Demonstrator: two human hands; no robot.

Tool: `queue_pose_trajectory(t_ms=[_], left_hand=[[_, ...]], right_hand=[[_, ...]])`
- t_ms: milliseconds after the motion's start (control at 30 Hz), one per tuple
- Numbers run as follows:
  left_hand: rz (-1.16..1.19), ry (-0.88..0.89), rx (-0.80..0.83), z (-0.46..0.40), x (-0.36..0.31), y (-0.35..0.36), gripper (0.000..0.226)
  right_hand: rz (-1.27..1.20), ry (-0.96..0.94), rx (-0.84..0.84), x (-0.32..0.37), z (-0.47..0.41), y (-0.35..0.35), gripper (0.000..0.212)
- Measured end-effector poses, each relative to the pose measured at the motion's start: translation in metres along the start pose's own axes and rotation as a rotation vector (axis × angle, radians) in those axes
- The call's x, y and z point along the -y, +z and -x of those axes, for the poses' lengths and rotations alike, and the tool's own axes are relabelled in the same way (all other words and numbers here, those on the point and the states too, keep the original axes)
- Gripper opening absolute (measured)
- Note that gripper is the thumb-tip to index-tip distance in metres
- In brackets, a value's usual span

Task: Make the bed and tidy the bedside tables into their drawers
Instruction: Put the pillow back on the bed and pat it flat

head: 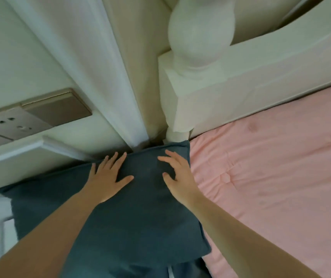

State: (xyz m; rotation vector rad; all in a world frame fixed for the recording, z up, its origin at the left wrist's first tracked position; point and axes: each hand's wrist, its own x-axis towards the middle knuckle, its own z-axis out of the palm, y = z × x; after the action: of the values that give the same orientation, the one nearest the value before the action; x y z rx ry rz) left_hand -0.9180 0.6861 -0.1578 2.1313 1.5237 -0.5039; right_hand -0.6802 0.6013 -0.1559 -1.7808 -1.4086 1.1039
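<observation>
A dark blue-grey cushion (136, 207) lies at the left edge of the bed, its far corner against the white bedpost. My left hand (108, 177) lies flat on the cushion's upper left part, fingers spread. My right hand (177, 175) touches its upper right part near the edge, fingers spread and slightly bent. A pink quilted bedspread (276, 177) covers the bed to the right of the cushion.
The white headboard with a turned bedpost (198, 63) stands at the far side. A white curtain (108, 81) hangs left of the post. Wall sockets and a bronze switch plate (56, 109) sit on the wall at left. The cushion hides what lies under it.
</observation>
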Motion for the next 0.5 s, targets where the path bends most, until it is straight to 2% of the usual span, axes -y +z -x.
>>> queue_pose_trajectory(t_ms=[100,233,400,500], left_hand=[[0.092,-0.141,-0.098,0.014,0.029,0.012,0.078],[0.161,-0.267,-0.128,0.04,0.051,0.034,0.069],[0.16,-0.298,-0.122,0.052,0.047,0.047,0.07],[0.197,-0.287,-0.152,0.053,0.047,0.051,0.073]], right_hand=[[0.274,-0.141,0.192,0.019,-0.039,0.014,0.063],[0.563,-0.102,0.427,0.041,-0.085,0.046,0.08],[0.691,-0.013,0.486,0.051,-0.103,0.071,0.087],[0.784,-0.05,0.491,0.058,-0.1,0.083,0.091]])
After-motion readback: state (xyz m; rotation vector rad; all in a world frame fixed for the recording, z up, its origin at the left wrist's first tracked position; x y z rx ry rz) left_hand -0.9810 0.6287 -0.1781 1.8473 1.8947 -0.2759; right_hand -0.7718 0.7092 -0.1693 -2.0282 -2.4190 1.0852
